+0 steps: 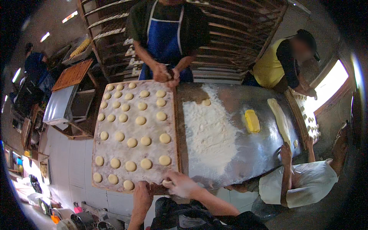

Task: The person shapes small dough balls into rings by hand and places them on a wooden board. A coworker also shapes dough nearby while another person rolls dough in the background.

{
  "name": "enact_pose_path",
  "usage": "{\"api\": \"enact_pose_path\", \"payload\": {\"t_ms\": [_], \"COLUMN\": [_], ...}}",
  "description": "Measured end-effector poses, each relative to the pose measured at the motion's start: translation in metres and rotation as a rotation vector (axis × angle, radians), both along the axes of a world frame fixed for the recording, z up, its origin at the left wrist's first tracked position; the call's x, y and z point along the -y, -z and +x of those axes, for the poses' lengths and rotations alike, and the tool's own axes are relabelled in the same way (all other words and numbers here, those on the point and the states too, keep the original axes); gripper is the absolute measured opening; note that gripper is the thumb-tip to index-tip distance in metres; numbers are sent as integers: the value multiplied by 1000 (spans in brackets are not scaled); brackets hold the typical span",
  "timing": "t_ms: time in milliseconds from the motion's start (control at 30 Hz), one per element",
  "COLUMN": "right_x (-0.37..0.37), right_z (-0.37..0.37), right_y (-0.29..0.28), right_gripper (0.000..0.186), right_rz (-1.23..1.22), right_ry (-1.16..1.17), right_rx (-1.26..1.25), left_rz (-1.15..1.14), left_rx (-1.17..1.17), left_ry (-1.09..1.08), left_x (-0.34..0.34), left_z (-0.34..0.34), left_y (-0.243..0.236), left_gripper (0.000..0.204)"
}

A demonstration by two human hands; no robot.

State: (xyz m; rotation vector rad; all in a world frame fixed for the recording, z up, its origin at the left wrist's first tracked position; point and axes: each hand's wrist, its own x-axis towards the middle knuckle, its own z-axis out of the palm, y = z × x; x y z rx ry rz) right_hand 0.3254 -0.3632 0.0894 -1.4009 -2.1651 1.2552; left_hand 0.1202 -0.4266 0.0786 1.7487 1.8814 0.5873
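A floured wooden board (153, 122) carries rows of round, pale dough balls (132, 142). At its near right corner my right hand (180, 184) is closed on a dough ball (166, 183), held low at the board's surface. My left hand (142, 192) is at the near edge, a short way to the left, with its fingers curled together. What those fingers hold, if anything, is hidden. Just left of it, one dough ball (128, 185) rests on the board.
Right of the board, a metal table (245, 153) bears a heap of flour (209, 132), a yellow block (252, 121) and a long dough strip (280, 120). A person in a blue apron (165, 36) stands opposite; two others work at right. Racks (230, 42) stand behind.
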Motion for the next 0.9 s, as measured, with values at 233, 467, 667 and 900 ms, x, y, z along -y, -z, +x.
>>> {"api": "enact_pose_path", "payload": {"t_ms": [233, 467, 667, 900], "right_x": [-99, -133, -125, -107], "right_z": [206, 255, 253, 247], "right_y": [28, 76, 47, 16], "right_gripper": [40, 31, 28, 42], "right_rz": [54, 496, 25, -130], "right_ry": [438, 376, 321, 269], "right_rx": [218, 625, -135, -534], "left_rz": [123, 395, -56, -55], "left_rx": [358, -134, 282, 587], "left_ry": [358, 362, 10, -55], "left_x": [-101, -190, -153, -126], "left_z": [147, 258, 266, 276], "left_y": [2, 52, 22, -38], "left_gripper": [27, 40, 37, 36]}}
